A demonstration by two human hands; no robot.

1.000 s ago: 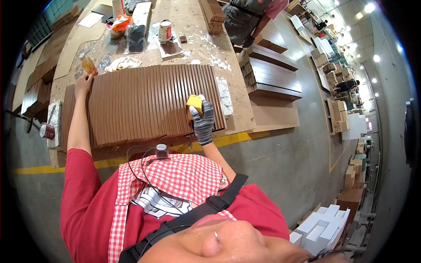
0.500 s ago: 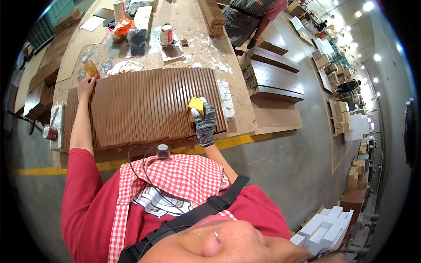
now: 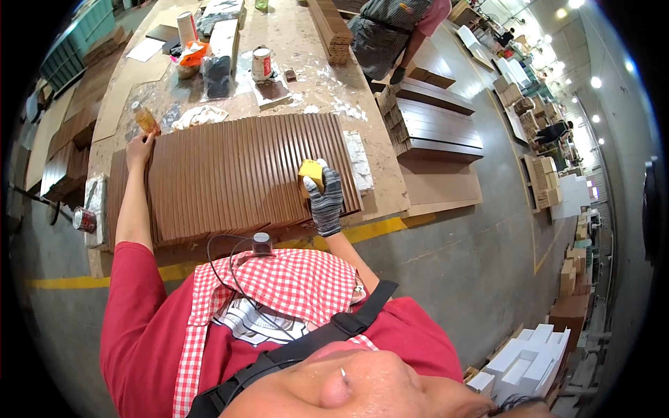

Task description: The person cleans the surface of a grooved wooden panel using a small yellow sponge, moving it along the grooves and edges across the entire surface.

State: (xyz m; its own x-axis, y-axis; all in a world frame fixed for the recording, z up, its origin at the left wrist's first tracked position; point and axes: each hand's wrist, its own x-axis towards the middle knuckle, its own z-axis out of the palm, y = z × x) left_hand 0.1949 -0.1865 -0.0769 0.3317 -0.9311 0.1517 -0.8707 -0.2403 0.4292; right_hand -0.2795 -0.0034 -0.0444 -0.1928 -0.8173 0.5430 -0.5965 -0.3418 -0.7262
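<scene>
A wide row of narrow brown boards (image 3: 223,177), packed side by side, lies across the near end of the workbench. My right hand (image 3: 325,203), in a grey striped glove with pale fingertips, grips a yellow block (image 3: 311,172), sponge-like in look, over the right part of the row. Bare, my left hand (image 3: 139,150) reaches to the far left end of the boards, its fingers bent together. Just beyond those fingers is a clear bottle (image 3: 145,120) with amber contents; whether they touch it or only the board ends is hidden.
White-smeared blocks (image 3: 358,161) flank the row, and a can (image 3: 84,219) sits at its left. Farther back are a crumpled cloth (image 3: 200,117), a white cup (image 3: 262,64) and an orange bag (image 3: 193,54). Dark boards (image 3: 439,118) are stacked rightward, near another person in an apron (image 3: 380,38).
The whole view has shifted slightly, so the bench appears a little lower. Both hands keep nearly the same places on the boards, the yellow block still in my right hand.
</scene>
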